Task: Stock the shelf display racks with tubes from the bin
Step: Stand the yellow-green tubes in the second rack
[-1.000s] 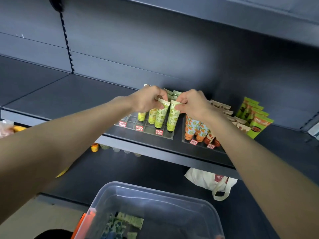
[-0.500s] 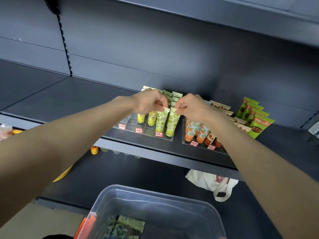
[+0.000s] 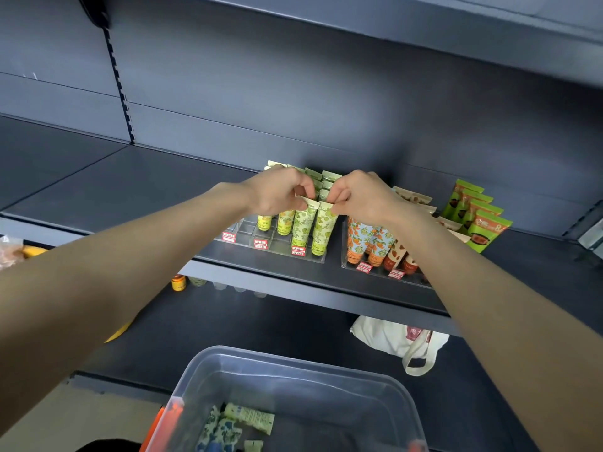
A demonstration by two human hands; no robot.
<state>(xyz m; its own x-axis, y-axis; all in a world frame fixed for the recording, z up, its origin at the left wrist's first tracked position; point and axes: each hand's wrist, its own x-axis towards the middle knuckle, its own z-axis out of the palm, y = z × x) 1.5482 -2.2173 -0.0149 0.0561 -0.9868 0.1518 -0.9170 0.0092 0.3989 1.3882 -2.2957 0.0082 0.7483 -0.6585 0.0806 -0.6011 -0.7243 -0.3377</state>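
Fingers (image 3: 301,190) of the left hand (image 3: 277,194) pinch the crimped top of a green tube (image 3: 301,226), and the right hand (image 3: 362,197) pinches the top of the neighbouring green tube (image 3: 324,228) the same way. Both tubes stand cap down at the front right corner of the clear rack (image 3: 274,247), which sits just behind the shelf edge (image 3: 293,283). A narrow strip of shelf separates it from the second rack (image 3: 350,267), where orange-patterned tubes (image 3: 362,238) stand; green pouches (image 3: 478,213) lean further right. The upper shelf (image 3: 424,24) hangs well above both hands. Below, the clear bin (image 3: 293,367) sits nearer than the shelf edge, with a few tubes (image 3: 248,419) at its bottom. A white bag (image 3: 388,336) lies on the lower shelf.
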